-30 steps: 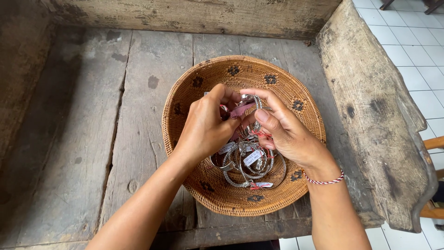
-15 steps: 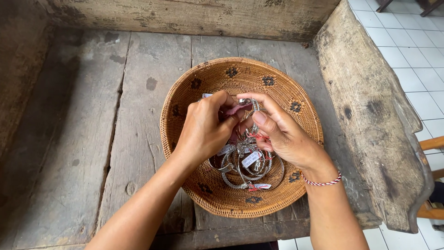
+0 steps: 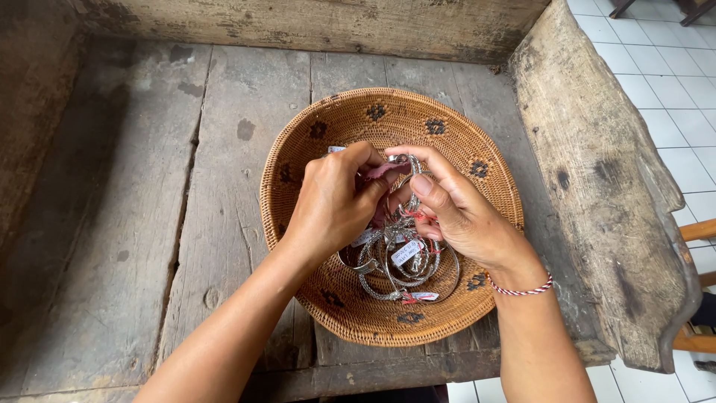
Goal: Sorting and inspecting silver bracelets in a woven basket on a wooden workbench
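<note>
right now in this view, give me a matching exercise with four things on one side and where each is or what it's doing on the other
Things:
1. woven basket
2. silver bangles
3. left hand
4. red and white string bracelet

Places or states:
A. around the right wrist
B. heaped in the basket's bottom, with small tags
C. resting on the worn wooden planks
D. pinching a bangle together with the right hand

Pairs: 1-C, 2-B, 3-D, 4-A
</note>
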